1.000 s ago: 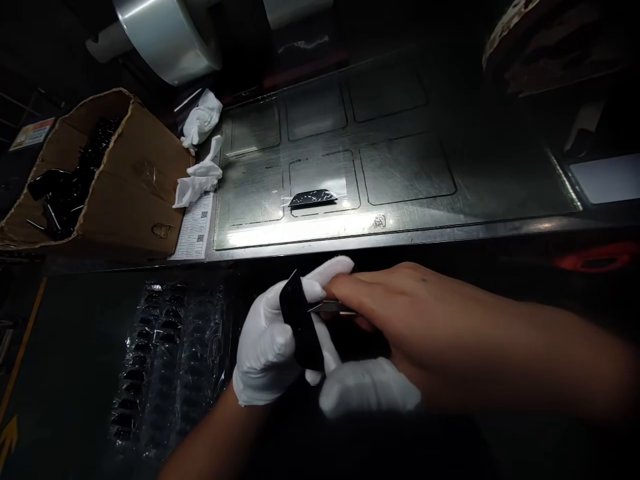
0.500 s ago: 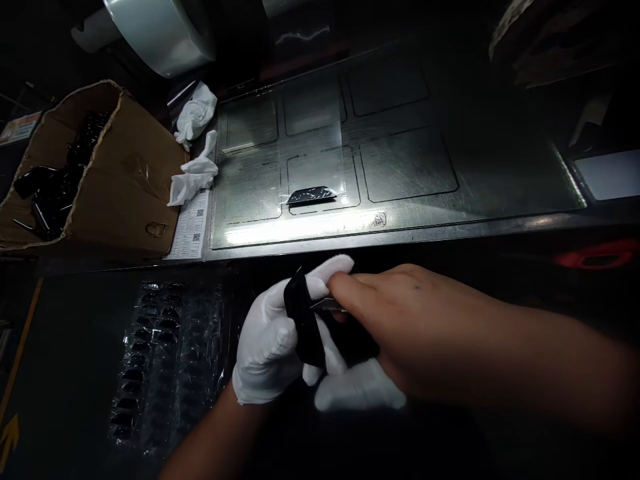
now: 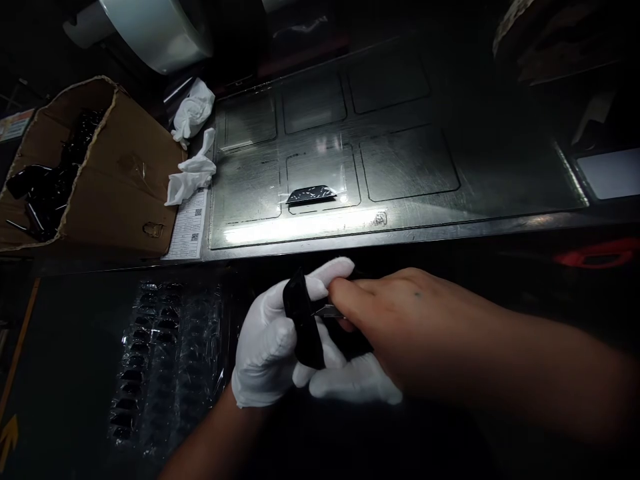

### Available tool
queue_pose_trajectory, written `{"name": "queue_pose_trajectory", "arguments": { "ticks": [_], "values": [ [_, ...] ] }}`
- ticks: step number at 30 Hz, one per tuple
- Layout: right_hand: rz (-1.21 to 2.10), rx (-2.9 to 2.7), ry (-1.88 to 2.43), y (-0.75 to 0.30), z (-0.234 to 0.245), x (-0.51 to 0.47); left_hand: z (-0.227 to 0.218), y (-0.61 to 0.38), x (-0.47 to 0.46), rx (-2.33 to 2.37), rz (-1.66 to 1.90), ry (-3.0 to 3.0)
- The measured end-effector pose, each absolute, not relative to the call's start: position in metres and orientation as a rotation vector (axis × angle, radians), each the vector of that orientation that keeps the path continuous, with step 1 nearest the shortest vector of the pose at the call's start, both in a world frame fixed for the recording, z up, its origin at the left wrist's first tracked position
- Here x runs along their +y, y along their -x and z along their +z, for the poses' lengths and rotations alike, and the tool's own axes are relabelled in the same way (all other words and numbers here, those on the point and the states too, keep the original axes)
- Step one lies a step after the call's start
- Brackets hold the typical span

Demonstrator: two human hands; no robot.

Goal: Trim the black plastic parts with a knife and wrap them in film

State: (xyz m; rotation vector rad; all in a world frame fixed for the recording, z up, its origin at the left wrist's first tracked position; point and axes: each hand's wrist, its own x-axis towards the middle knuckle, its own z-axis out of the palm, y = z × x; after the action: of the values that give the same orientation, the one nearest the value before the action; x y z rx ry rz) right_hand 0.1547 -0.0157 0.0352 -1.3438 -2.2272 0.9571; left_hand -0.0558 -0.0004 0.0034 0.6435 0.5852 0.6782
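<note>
My left hand (image 3: 265,347), in a white glove, is closed around a narrow black plastic part (image 3: 303,323) held upright in front of me. My bare right hand (image 3: 395,320) pinches a small metal blade tool (image 3: 327,311) whose tip touches the edge of the black part. A white cloth or glove (image 3: 355,380) lies under my right hand. A similar black part (image 3: 311,194) lies under clear film on the lit metal table (image 3: 400,220).
A cardboard box (image 3: 115,187) with several black parts stands at the left. Crumpled white gloves (image 3: 193,170) and a printed sheet (image 3: 187,227) lie beside it. A clear blister tray (image 3: 165,360) sits at lower left. A large film roll (image 3: 150,27) hangs at top left.
The hands stay together and hardly move; the black part has tilted slightly in my left hand and the blade tip has shifted a little along its edge.
</note>
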Motion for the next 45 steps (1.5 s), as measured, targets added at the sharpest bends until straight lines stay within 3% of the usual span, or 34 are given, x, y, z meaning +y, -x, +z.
{"name": "queue_pose_trajectory", "arguments": {
  "ticks": [28,34,41,45],
  "values": [
    [1.233,-2.374,1.481,-0.160,0.041,-0.015,-0.005,0.045,-0.003,0.526,0.616,-0.638],
    [1.393,-2.085,1.306,-0.190,0.040,-0.030,-0.005,0.036,-0.007,0.533,0.689,-0.653],
    [0.645,-2.047,1.326,-0.227,0.032,-0.042,0.000,0.031,-0.005,0.621,0.616,-0.771],
    [0.500,-2.110,1.331,-0.220,0.036,-0.037,0.007,0.028,-0.007,0.727,0.519,-0.832]
  ]
}}
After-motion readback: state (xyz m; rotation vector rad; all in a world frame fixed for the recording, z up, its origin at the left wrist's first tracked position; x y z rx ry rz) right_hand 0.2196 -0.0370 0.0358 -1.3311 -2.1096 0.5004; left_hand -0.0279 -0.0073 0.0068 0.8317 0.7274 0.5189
